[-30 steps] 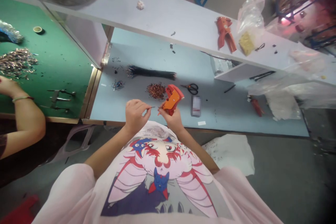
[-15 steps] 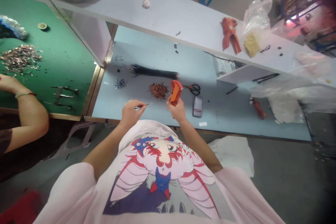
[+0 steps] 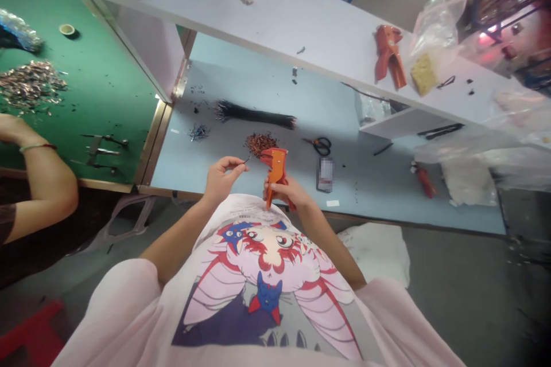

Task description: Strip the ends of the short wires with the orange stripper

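This is an electrical assembly workshop. At centre, a light-blue bench (image 3: 185,166) carries a bundle of black wires (image 3: 256,118), a heap of copper-coloured terminals (image 3: 260,144) and scissors (image 3: 321,146), and a hand (image 3: 288,192) grips an orange wire stripper (image 3: 275,172). At upper left, a green-topped bench (image 3: 120,97) holds a pile of metal crimp terminals (image 3: 30,86) and pliers (image 3: 105,146), beside a co-worker's arm (image 3: 43,166). Above, a white shelf (image 3: 258,23) carries a second stripper (image 3: 388,54) and plastic bags (image 3: 434,23).
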Tool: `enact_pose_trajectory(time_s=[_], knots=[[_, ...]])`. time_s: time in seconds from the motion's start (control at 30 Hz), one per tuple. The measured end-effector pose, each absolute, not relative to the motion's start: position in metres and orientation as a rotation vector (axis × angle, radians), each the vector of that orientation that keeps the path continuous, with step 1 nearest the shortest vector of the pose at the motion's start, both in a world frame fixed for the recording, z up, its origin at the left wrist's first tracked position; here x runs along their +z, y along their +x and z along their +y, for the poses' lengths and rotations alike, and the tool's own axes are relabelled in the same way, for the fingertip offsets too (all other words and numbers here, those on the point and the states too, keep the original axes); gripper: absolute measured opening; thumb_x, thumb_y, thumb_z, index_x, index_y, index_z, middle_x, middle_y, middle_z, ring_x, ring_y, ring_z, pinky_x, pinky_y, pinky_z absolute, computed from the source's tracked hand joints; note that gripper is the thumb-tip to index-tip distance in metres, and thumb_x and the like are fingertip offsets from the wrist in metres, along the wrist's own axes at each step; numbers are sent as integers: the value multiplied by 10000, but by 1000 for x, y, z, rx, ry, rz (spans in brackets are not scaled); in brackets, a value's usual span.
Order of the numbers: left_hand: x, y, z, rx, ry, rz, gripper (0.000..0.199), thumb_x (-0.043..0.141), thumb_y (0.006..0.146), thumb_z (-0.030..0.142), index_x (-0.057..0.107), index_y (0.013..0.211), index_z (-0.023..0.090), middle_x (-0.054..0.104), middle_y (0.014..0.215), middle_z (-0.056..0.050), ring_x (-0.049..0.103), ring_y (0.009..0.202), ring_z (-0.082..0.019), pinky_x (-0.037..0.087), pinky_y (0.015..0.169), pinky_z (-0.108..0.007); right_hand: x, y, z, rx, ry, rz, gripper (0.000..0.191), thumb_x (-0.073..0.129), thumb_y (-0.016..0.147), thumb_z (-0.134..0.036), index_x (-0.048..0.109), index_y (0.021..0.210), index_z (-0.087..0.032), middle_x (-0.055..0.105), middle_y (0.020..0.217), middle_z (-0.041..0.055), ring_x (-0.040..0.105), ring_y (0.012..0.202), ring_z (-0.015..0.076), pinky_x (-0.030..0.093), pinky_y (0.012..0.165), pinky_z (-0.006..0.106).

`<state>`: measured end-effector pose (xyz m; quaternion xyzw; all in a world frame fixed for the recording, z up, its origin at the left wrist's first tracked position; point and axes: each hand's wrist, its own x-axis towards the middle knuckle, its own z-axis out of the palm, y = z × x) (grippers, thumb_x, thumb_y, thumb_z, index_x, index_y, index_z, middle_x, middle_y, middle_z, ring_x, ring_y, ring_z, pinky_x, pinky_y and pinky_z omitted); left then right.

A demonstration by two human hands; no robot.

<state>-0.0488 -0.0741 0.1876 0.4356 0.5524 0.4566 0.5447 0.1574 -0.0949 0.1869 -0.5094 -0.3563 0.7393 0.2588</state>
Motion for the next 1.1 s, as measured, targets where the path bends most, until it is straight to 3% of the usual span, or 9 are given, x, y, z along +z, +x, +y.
enact_pose_trajectory(time_s=[0.1, 0.23, 0.57, 1.1], knots=[[194, -44, -73, 1088, 1195, 1363, 131, 637, 743, 296, 638, 782, 171, 690, 730, -19, 640, 747, -149, 482, 778, -287, 203, 155, -105, 2246, -1090, -697, 329, 698, 670, -298, 539, 927, -168, 580, 800, 19, 609, 678, 175, 534, 652, 369], [197, -41, -73, 1096, 1399, 1443, 87, 626, 754, 267, 661, 773, 189, 678, 794, -14, 608, 789, -148, 472, 784, -283, 215, 152, -109, 2308, -985, -626, 312, 702, 691, -289, 552, 931, -158, 587, 788, 22, 609, 679, 176, 534, 643, 364], [194, -42, -79, 1129, 1586, 1411, 83, 590, 795, 240, 662, 812, 203, 668, 794, -6, 579, 747, -136, 468, 741, -274, 221, 148, -115, 2350, -954, -691, 322, 709, 697, -328, 547, 921, -162, 578, 743, 10, 596, 653, 159, 529, 643, 346], [210, -52, -78, 1033, 2005, 1450, 123, 546, 806, 232, 637, 729, 202, 657, 707, -8, 550, 721, -162, 395, 729, -314, 225, 145, -117, 2292, -1045, -800, 232, 643, 781, -352, 520, 811, -158, 530, 619, -18, 547, 516, 126, 499, 508, 287]])
